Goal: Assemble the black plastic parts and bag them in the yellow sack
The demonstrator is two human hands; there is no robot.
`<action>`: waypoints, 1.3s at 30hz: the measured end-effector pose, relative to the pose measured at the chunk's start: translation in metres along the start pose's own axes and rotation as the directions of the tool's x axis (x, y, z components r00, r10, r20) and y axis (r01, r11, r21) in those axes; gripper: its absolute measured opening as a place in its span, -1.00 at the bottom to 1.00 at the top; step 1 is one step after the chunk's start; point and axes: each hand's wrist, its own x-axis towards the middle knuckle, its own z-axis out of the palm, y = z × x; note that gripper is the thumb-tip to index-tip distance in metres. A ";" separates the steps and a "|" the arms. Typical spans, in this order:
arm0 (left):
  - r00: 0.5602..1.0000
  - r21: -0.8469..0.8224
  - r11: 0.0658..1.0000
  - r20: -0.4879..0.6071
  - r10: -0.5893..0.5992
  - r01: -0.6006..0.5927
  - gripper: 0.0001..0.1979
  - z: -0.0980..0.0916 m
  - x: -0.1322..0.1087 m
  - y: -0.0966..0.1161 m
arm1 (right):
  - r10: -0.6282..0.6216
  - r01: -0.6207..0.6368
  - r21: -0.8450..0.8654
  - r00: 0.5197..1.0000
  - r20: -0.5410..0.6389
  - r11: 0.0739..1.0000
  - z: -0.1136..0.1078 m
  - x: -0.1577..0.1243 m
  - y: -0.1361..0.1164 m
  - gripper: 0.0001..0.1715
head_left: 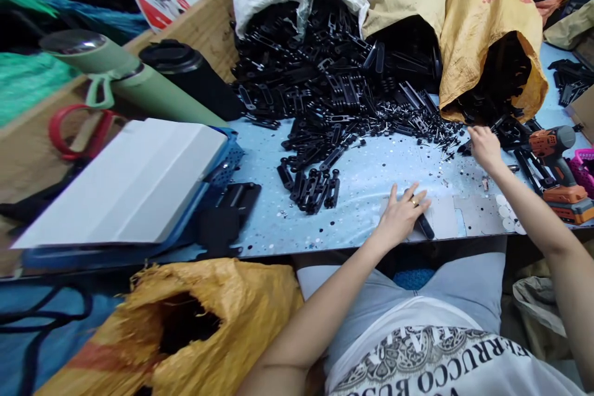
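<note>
The left hand (403, 213) lies flat on the counter (362, 185), fingers spread open, pressing a black plastic piece (424, 226) that sticks out under it at 4 o'clock. The right hand (483, 145) reaches toward 1 o'clock, with fingers curled on small black parts (464, 147) at the edge of the yellow sack (487, 18); I cannot tell if it grips one. A big pile of black parts (334, 80) lies at 11 o'clock. An orange drill (557, 167) stands just right of the right hand.
</note>
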 end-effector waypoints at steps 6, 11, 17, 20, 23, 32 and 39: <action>0.987 0.209 0.977 0.146 -0.065 0.034 -0.60 -0.014 0.011 0.007 | -0.181 0.342 -0.266 0.855 0.487 0.901 0.013 0.065 0.034 -0.64; 0.976 0.257 0.956 0.126 -0.180 0.143 -0.64 -0.009 -0.001 0.008 | -0.252 0.450 -0.251 0.791 0.558 0.857 0.015 0.068 0.031 -0.70; 0.995 0.176 0.984 0.099 0.007 -0.025 -0.64 0.008 0.000 0.003 | -0.337 0.573 -0.250 0.723 0.603 0.781 0.005 0.049 0.029 -0.72; 0.998 0.172 0.984 0.047 -0.046 0.037 -0.65 0.010 0.001 -0.001 | -0.380 0.622 -0.249 0.697 0.609 0.742 -0.002 0.042 0.025 -0.73; 0.997 0.130 0.989 0.025 -0.075 0.071 -0.67 0.009 0.000 -0.001 | -0.465 0.675 -0.247 0.684 0.562 0.695 -0.019 0.034 0.020 -0.72; 0.995 -0.072 0.996 0.088 -0.045 0.051 -0.67 0.004 0.008 -0.002 | -0.629 0.617 0.171 0.679 0.378 0.768 -0.040 -0.097 -0.043 -0.56; 0.993 -0.114 0.992 0.111 -0.032 0.045 -0.50 -0.003 0.012 0.000 | -0.551 0.529 0.165 0.760 0.345 0.832 -0.018 -0.132 -0.063 -0.56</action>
